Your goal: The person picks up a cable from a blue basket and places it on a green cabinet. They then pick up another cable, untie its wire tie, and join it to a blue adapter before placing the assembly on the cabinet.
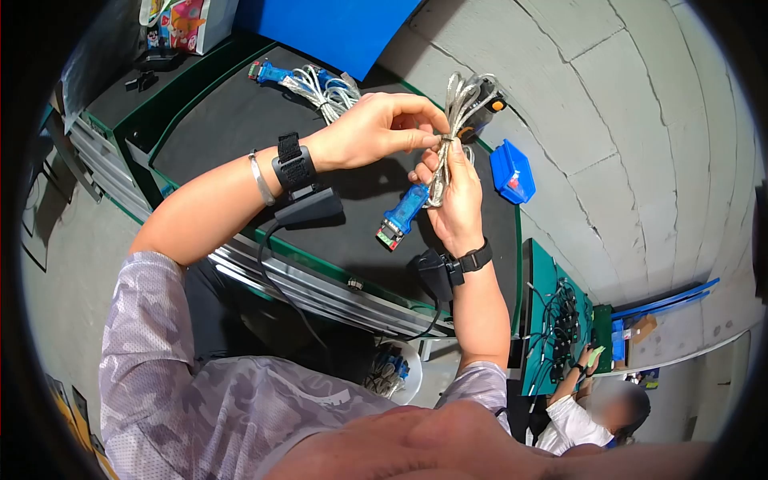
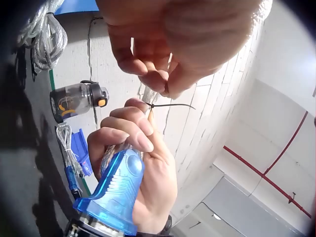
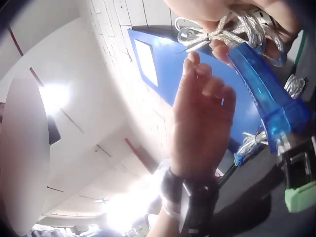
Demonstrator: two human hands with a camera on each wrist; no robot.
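Closest in, a patterned grey sleeve (image 1: 172,352), and both forearms are up over the edge of the bench. The right hand (image 1: 456,204) is raised in the middle of the scene with its fingers curled round a coiled cable bundle (image 1: 460,100). It's a firm grip, palm toward the person. The bundle's long axis runs near to far: the blue adapter (image 1: 402,212) hangs off the near end below the fist, and the clear silvery loops fan out past the fingertips at the far end.

The left hand (image 1: 372,128) comes in from the left, thumb and fingertips pinched on a thin dark tie (image 2: 170,104) that circles the bundle's waist. That pinch sits right on top of the right hand's index finger, so the two hands are touching there. The left is the one on the tie. In the left wrist view the tie's loose tail sticks out sideways, across the bundle's length.

Beyond the hands lies the black bench mat (image 1: 232,128). A blue bin (image 1: 512,172) is to the right, just beside the wall, and a grey canister with an orange button (image 2: 74,100) stands behind the loops. Farther left, a second cable coil (image 1: 324,86) rests on the mat. At the very back a blue panel (image 1: 336,28) leans on the wall.
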